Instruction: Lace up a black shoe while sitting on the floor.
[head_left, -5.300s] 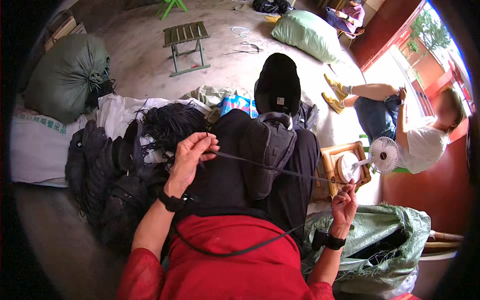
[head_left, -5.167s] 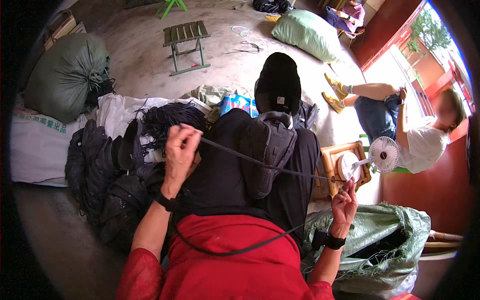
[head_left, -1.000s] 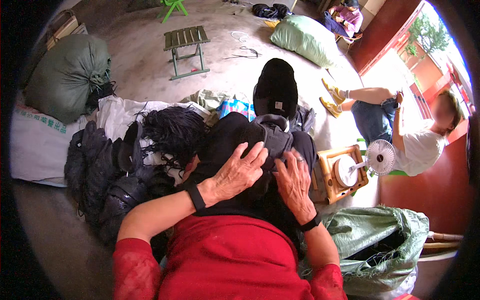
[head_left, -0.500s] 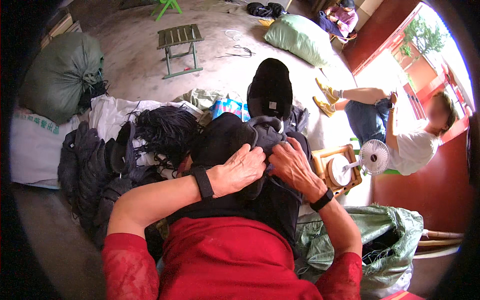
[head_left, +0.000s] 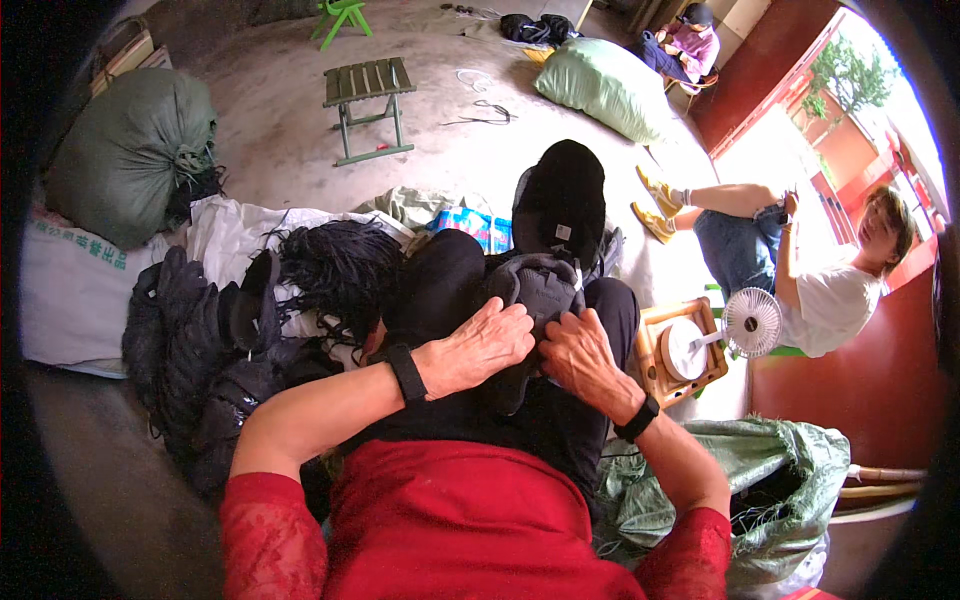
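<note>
A dark grey shoe upper lies over my lap between my knees, its tongue part facing up. My left hand has its fingers closed on the upper's left edge. My right hand pinches its right edge, the fingertips bent in close to the left ones. Whether a thin lace is between the fingers I cannot make out. Just beyond the upper is a long black shoe-shaped piece with a small white label. At my left knee rests a bundle of black laces.
More dark shoe uppers are heaped at my left, near a stuffed green sack. A folding stool stands ahead. To the right are a small fan on a wooden stool, a seated person and a green woven sack.
The upper has tipped so that more of its tongue shows. Both hands remain on it, with the right fingers drawn slightly lower. The whole view has shifted a little.
</note>
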